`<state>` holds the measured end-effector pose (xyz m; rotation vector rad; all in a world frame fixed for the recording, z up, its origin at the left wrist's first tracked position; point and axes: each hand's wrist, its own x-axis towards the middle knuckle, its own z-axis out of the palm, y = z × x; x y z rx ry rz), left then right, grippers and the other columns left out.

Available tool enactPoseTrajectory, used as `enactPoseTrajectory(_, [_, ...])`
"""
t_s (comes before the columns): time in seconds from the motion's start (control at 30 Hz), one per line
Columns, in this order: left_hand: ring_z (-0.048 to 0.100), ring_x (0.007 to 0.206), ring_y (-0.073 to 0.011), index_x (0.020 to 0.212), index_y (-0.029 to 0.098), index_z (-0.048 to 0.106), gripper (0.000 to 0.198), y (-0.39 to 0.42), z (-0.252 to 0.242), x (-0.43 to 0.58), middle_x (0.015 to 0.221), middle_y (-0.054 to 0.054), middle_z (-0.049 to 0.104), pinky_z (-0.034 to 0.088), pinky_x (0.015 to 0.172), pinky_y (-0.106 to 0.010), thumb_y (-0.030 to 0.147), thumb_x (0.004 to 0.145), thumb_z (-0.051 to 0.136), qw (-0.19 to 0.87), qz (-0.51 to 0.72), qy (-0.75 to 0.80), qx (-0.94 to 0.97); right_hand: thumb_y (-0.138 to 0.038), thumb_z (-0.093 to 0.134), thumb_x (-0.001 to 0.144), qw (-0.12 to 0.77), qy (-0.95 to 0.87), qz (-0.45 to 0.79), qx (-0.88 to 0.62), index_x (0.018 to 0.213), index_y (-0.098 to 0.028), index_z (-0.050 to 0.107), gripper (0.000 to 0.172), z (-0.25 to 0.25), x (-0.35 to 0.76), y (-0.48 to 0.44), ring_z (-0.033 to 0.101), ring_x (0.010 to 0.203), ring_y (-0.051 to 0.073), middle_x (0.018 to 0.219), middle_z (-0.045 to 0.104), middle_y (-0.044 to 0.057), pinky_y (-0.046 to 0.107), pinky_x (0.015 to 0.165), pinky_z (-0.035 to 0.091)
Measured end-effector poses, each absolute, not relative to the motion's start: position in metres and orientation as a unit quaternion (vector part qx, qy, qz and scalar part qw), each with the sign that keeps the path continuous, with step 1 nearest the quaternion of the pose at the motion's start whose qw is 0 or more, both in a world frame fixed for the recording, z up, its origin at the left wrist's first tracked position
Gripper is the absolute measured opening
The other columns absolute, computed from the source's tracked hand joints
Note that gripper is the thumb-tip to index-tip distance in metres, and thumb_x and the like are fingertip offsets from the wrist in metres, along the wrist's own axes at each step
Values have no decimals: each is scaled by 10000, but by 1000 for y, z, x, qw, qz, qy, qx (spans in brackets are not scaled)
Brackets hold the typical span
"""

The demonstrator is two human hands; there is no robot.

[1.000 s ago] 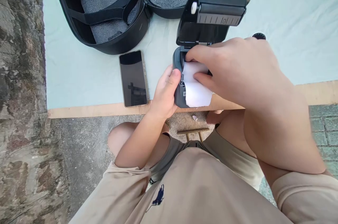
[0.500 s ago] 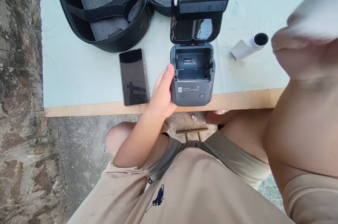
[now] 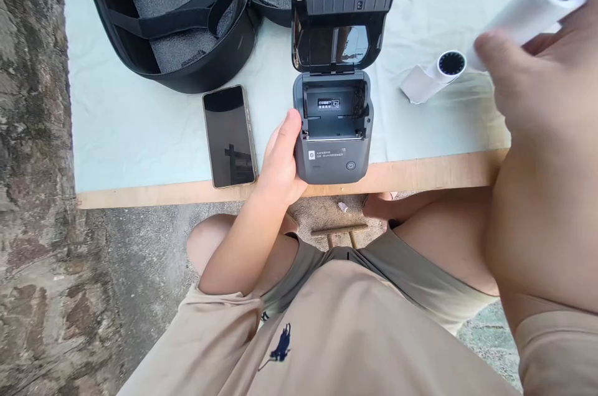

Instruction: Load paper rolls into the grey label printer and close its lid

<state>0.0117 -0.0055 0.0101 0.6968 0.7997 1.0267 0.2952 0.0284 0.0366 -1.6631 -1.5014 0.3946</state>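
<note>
A small grey printer (image 3: 332,156) stands at the table's near edge with its black lid (image 3: 344,10) swung up and its paper bay bare. My left hand (image 3: 279,162) grips the printer's left side, thumb on its top corner. My right hand (image 3: 532,78) is raised at the right, close to the camera, and holds a white paper roll (image 3: 532,10) between thumb and fingers. A second paper roll (image 3: 436,75) with a dark core lies on the cloth to the right of the printer.
A black phone (image 3: 228,134) lies face up left of the printer. An open black carrying case (image 3: 177,16) with grey foam sits at the back left. The pale cloth (image 3: 131,128) covers a wooden table (image 3: 420,175). Stone ground lies to the left; my knees are under the table's edge.
My right hand lifted the white roll out of the printer's bay and carried it up and to the right. The bay now shows bare. My left hand stayed on the printer.
</note>
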Motion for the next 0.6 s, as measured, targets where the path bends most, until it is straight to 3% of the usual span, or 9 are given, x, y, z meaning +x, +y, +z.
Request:
enactPoseTrajectory(0.07, [458,1475,-276,1105,257,704,547,-6,10,12,1171,-42,747,531,1124,-441,660,959,365,728,471,378,325,-114,677,737,372,-628,111,-675,1184,-196,584,464,39,291,26,488,904,114,1134,567,71,249,545,293])
enactPoseTrajectory(0.17, [439,1488,-272,1107,261,701,557,-6,8,11,1194,-37,740,519,1140,-440,672,955,356,721,468,389,330,-97,669,741,290,-603,132,-731,1325,-269,523,625,42,290,23,501,683,68,1060,626,35,282,591,386])
enactPoseTrajectory(0.23, [428,1496,-265,1113,259,698,562,-5,8,10,1201,-37,738,505,1156,-432,667,961,342,727,464,384,330,-81,650,733,284,-598,146,-735,1372,-299,485,695,42,291,21,556,706,82,1141,640,41,296,602,400])
enactPoseTrajectory(0.27, [425,1498,-262,1116,256,697,566,-5,8,10,1199,-38,738,499,1162,-426,663,965,335,731,463,379,329,-84,638,735,308,-612,133,-717,1377,-306,481,696,42,292,19,617,836,123,1238,622,51,287,587,380])
enactPoseTrajectory(0.33, [426,1496,-258,1118,252,696,562,-4,9,10,1188,-41,741,496,1164,-417,656,968,336,738,462,367,326,-104,606,764,382,-639,72,-663,1359,-310,502,638,43,292,14,607,1136,202,1387,556,46,275,561,314])
enactPoseTrajectory(0.37, [432,1493,-257,1114,251,697,556,-4,10,10,1180,-42,742,500,1159,-413,653,967,342,741,463,364,323,-121,594,784,406,-647,35,-644,1330,-306,538,579,44,289,11,599,1173,217,1390,558,40,279,556,291])
enactPoseTrajectory(0.43, [453,1479,-261,1100,253,699,541,-4,13,11,1163,-43,745,520,1136,-409,655,960,365,744,462,366,316,-186,624,797,395,-662,-19,-637,1251,-260,624,460,46,281,7,653,1035,221,1235,648,65,302,568,317])
enactPoseTrajectory(0.53, [499,1442,-274,1086,255,698,541,-5,16,13,1146,-51,744,554,1087,-405,678,938,396,744,458,379,305,-318,731,731,264,-698,-20,-665,1174,-160,697,472,48,262,6,682,917,261,1092,690,159,364,664,447])
enactPoseTrajectory(0.6, [524,1419,-279,1079,253,699,555,-5,18,13,1135,-58,744,566,1063,-400,697,924,403,742,456,385,305,-361,740,735,195,-700,-9,-688,1164,-182,712,465,48,252,8,684,910,271,1083,697,168,392,720,471])
